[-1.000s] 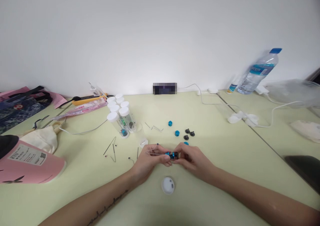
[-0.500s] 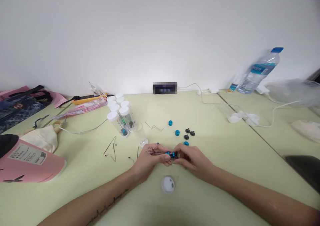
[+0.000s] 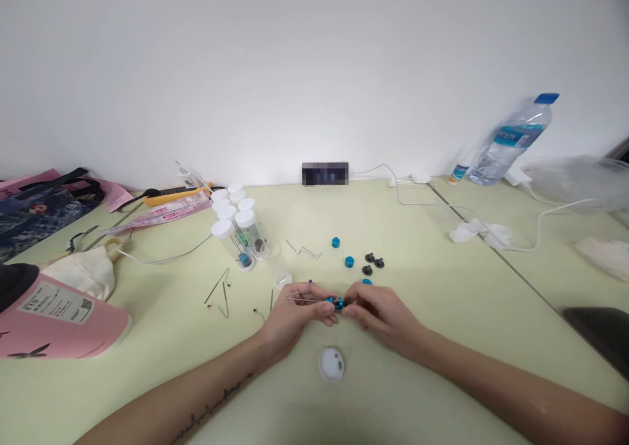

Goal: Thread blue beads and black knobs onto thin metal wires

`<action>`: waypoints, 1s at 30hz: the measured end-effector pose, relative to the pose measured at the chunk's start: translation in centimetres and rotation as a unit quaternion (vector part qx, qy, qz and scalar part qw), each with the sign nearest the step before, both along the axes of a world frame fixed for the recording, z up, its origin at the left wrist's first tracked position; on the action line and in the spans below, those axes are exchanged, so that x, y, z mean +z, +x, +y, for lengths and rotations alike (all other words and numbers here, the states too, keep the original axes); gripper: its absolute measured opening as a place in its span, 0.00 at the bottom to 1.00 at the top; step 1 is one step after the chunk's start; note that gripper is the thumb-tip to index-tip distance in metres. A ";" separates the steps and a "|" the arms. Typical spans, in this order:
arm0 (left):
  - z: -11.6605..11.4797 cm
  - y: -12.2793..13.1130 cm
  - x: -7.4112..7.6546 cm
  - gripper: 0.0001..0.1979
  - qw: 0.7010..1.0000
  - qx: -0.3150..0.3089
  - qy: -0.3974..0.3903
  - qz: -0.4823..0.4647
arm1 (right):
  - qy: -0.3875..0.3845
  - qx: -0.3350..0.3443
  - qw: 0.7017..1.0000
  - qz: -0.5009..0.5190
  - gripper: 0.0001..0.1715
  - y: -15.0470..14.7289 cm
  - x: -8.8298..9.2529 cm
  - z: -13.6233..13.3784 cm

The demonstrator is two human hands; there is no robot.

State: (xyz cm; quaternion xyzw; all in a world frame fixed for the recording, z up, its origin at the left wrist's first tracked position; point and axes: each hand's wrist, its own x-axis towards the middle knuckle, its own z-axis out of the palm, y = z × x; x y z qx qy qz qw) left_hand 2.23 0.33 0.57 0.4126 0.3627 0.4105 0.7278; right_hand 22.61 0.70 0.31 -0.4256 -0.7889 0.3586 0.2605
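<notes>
My left hand [image 3: 301, 310] is closed on a small blue and black part [image 3: 336, 303] with a thin bent metal wire [image 3: 308, 298] running back across the fingers. My right hand [image 3: 378, 310] pinches the black right end of that same part, its fingertips covering much of it. Beyond the hands lie blue knobs: one far [image 3: 335, 242], one nearer [image 3: 349, 261], and one [image 3: 367, 282] partly hidden by my right hand. Beside them are black flanged pieces [image 3: 368, 270]. Below the hands sits a white round lid [image 3: 331, 364] with small dark bits in it.
Several clear tubes with white caps [image 3: 225, 229] stand left of centre, near an uncapped clear tube [image 3: 275, 258]. Bent wires [image 3: 223, 294] lie on the table at left. A pink cup [image 3: 73, 314] is at far left, a water bottle [image 3: 514, 140] at back right.
My right fingers have shifted slightly on the black end of the part, and less of that end shows. My left hand keeps its hold.
</notes>
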 end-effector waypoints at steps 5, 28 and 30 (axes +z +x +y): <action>0.1 0.0 -0.1 0.08 1.000 -0.002 0.005 0.001 | 0.011 -0.007 1.000 0.015 0.11 -0.1 0.1 -0.1; 0.0 0.1 0.1 0.10 1.000 -0.004 0.002 0.023 | 0.002 0.002 1.000 0.001 0.09 -0.1 0.2 -0.1; 0.0 0.1 0.1 0.10 1.000 -0.003 0.004 0.023 | 0.004 -0.004 1.000 0.017 0.06 -0.2 0.0 -0.1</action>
